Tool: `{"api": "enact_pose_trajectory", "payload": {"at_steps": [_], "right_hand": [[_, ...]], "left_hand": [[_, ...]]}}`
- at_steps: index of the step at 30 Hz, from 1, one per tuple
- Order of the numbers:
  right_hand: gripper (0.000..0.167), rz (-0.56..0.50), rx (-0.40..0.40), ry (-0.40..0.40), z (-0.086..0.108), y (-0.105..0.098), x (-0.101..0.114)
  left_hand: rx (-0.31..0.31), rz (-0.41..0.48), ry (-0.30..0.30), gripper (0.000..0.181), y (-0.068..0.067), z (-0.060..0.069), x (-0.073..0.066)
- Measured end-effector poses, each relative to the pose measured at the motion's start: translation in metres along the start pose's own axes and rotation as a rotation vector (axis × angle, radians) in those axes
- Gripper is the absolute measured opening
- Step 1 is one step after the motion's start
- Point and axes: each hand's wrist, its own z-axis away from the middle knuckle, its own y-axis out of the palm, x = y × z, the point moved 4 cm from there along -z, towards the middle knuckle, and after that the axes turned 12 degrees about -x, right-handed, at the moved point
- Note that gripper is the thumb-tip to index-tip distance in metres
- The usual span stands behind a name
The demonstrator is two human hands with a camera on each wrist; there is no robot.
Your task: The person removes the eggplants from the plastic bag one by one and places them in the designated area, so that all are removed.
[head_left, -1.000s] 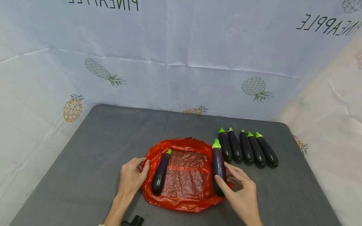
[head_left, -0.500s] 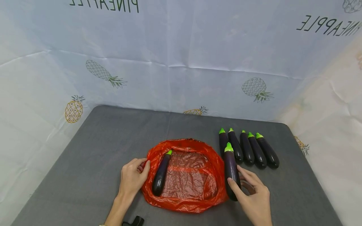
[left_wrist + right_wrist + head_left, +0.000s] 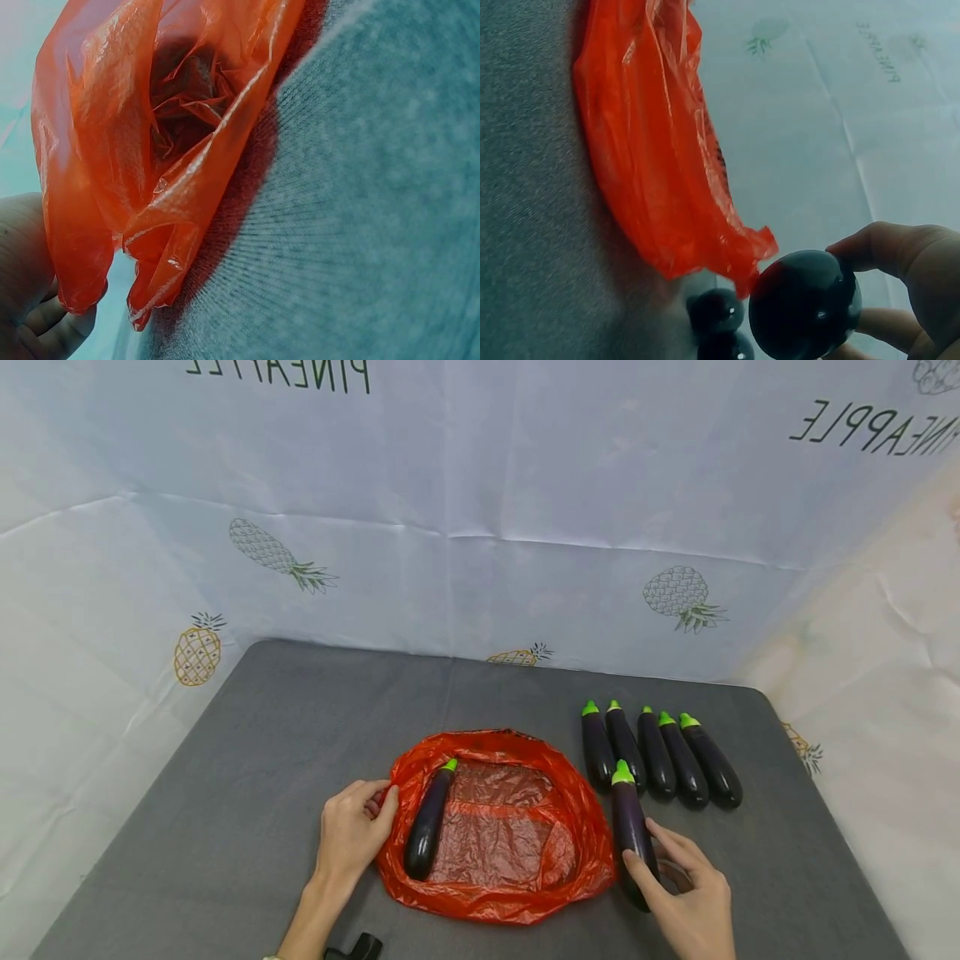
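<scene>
A red plastic bag (image 3: 498,906) lies spread on the table with its mouth facing up. Inside, along its left side, rests one eggplant (image 3: 429,825) with a green stem end. My left hand (image 3: 354,827) pinches the bag's left rim; the left wrist view shows the film (image 3: 97,172) between thumb and fingers. To the right of the bag, my right hand (image 3: 686,889) holds another eggplant (image 3: 633,831) between thumb and fingers, stem end pointing away. Its rounded dark end (image 3: 805,306) fills the lower part of the right wrist view, close to the bag's edge.
Several more eggplants (image 3: 678,760) lie in a row at the back right of the grey table (image 3: 322,710). A small black object (image 3: 363,947) sits at the front edge by the left forearm. A pineapple-print cloth (image 3: 450,485) hangs behind.
My right hand has carried its eggplant rightward and toward me, from over the bag's right rim to outside the bag. The left hand stays on the left rim.
</scene>
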Motion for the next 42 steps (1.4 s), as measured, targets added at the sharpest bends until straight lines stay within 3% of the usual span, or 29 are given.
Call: {"api": "enact_pose_trajectory", "payload": {"at_steps": [4, 18, 36, 42], "right_hand": [[0.048, 0.013, -0.011, 0.032, -0.001, -0.001, -0.007], [0.050, 0.100, 0.018, 0.019, 0.000, -0.001, -0.028], [0.060, 0.233, 0.165, -0.002, -0.003, 0.011, -0.039], [0.060, 0.227, 0.166, -0.009, -0.004, 0.013, -0.039]], "left_hand": [[0.000, 0.000, -0.001, 0.009, 0.000, 0.000, 0.000], [-0.001, 0.010, 0.000, 0.008, 0.000, -0.002, -0.002], [0.000, 0.013, 0.004, 0.007, -0.002, -0.001, -0.002], [0.006, -0.002, 0.000, 0.007, -0.002, 0.000, -0.002]]}}
